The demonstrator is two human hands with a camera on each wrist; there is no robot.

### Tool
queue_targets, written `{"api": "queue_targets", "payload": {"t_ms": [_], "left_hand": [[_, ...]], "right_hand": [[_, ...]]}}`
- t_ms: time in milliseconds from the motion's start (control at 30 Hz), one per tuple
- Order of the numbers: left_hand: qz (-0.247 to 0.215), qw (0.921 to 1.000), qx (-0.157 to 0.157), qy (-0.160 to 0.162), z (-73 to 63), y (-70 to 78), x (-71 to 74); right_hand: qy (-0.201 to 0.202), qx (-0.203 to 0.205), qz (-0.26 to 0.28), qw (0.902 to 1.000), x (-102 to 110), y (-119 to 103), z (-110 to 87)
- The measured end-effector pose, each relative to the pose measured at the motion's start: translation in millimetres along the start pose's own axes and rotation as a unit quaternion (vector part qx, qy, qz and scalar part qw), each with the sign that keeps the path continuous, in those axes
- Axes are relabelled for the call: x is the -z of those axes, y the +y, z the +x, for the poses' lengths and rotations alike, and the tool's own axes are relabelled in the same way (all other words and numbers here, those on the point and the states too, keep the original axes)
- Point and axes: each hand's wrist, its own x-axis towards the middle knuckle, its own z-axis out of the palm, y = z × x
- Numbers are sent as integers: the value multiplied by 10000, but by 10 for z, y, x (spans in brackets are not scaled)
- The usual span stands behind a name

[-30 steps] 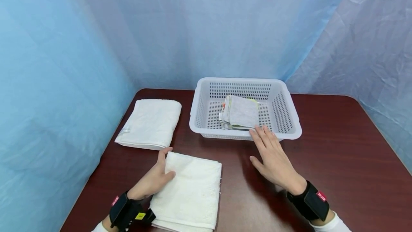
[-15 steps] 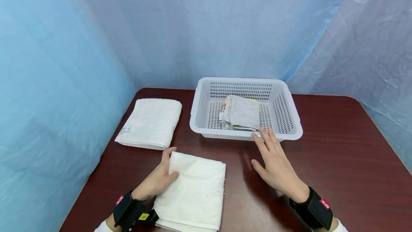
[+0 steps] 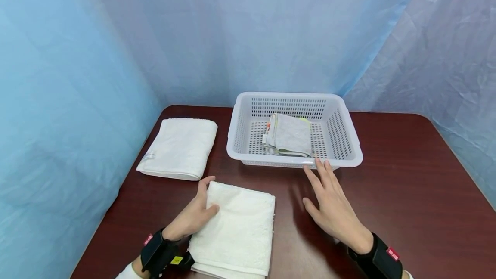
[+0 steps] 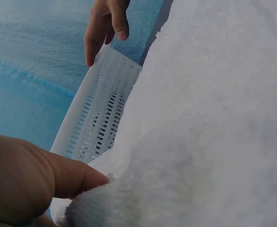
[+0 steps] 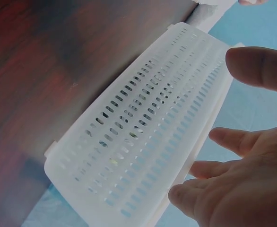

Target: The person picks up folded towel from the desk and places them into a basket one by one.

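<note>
My left hand (image 3: pixel 193 216) holds the left edge of a folded white towel (image 3: pixel 236 231), thumb on top and fingers beneath or behind it. In the left wrist view the thumb (image 4: pixel 79 177) presses on the towel's edge, and the terry cloth (image 4: pixel 204 109) fills much of the picture. My right hand (image 3: pixel 335 210) is spread with loosely straight fingers, its fingertips right at the front rim of a white plastic basket (image 3: pixel 267 159). The right wrist view has these fingers (image 5: pixel 238 142) beside the slotted basket wall (image 5: pixel 138 137), with nothing gripped.
Inside the basket lies a folded grey cloth (image 3: pixel 293 134) with yellow-green edging. A second folded white towel (image 3: pixel 182 145) rests at the table's left side. The dark red-brown table (image 3: pixel 410 175) is surrounded by blue fabric curtains (image 3: pixel 271 29).
My left hand and the white towel have shifted a little to the right. My right hand has drawn slightly down and back along the basket's front rim.
</note>
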Motion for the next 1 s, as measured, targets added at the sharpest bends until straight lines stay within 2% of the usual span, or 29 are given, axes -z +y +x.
{"api": "queue_targets", "payload": {"t_ms": [333, 633, 833, 1000], "left_hand": [[104, 9999, -16, 114, 30, 24, -110], [41, 9999, -81, 121, 79, 68, -159], [-39, 9998, -111, 138, 90, 83, -196], [-76, 9998, -115, 122, 92, 83, -224]], "right_hand": [[37, -62, 165, 9998, -62, -42, -67], [-522, -325, 495, 9969, -202, -91, -153], [-668, -388, 380, 9963, -270, -136, -184], [-991, -615, 340, 9926, -283, -196, -179]]}}
